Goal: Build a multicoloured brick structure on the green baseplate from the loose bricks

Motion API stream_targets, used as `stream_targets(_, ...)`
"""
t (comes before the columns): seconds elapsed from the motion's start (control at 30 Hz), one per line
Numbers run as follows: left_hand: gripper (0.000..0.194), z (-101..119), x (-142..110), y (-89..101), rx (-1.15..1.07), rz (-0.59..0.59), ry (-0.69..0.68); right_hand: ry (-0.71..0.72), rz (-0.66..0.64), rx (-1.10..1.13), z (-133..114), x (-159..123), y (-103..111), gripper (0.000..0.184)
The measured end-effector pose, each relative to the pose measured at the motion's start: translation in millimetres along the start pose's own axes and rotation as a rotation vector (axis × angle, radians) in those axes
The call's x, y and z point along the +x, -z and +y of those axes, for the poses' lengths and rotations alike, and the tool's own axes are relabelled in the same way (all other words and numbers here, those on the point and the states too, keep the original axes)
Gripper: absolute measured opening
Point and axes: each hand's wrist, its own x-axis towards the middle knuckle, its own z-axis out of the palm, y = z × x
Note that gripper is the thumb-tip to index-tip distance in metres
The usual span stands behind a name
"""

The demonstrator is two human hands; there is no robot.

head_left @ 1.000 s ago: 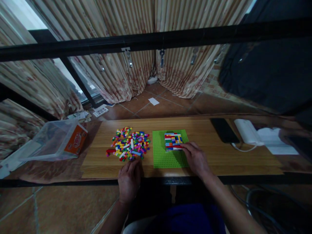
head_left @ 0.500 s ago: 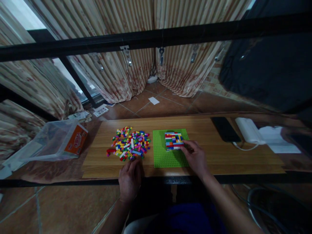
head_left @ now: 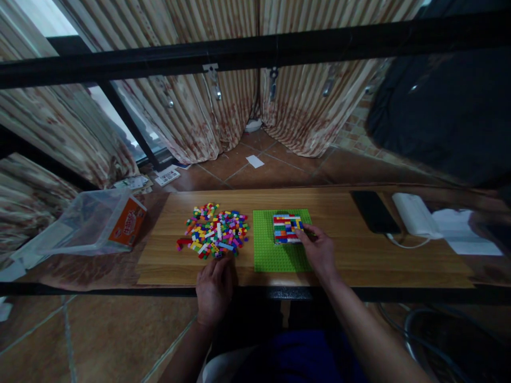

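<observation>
A layered structure of coloured toy bricks (head_left: 284, 230) stands on the green studded baseplate (head_left: 265, 260). My right hand (head_left: 318, 249) reaches in from the right, thumb and fingers closed at the structure's right side; whether a loose brick is also between the fingertips is hidden. To the left, a heap of loose toy bricks (head_left: 217, 231) in many colours is spread over the wooden board. At its near edge lies my left hand (head_left: 214, 290), fingers curled inward and their tips close to the bricks. Anything inside those fingers cannot be seen.
A clear plastic box (head_left: 91, 218) with an orange label stands at the left. Toward the right lie a black phone (head_left: 374, 211), a white power bank (head_left: 415, 214) with a cable, and white paper (head_left: 465, 231). The wooden board (head_left: 339, 266) has a dark front edge.
The view has shifted slightly. My right hand's fingertips have moved a little further over the structure's right side. My left hand stays curled beside the heap.
</observation>
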Motion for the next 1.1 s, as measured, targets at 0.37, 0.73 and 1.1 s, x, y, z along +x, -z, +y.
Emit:
stream_targets(0.37,0.022,5,2,1.2,-0.001,-0.013,0.034,0.093,0.014,-0.048,-4,-6,-3,0.053)
stream_targets(0.73,0.020,6,-2,1.1,-0.015,0.008,0.041,0.133,0.137,-0.113,-19,-18,13,0.053)
stream_targets(1.1,0.021,11,-4,2.2,-0.055,0.011,0.049,0.490,-0.418,-0.245,-51,-70,-56,0.025)
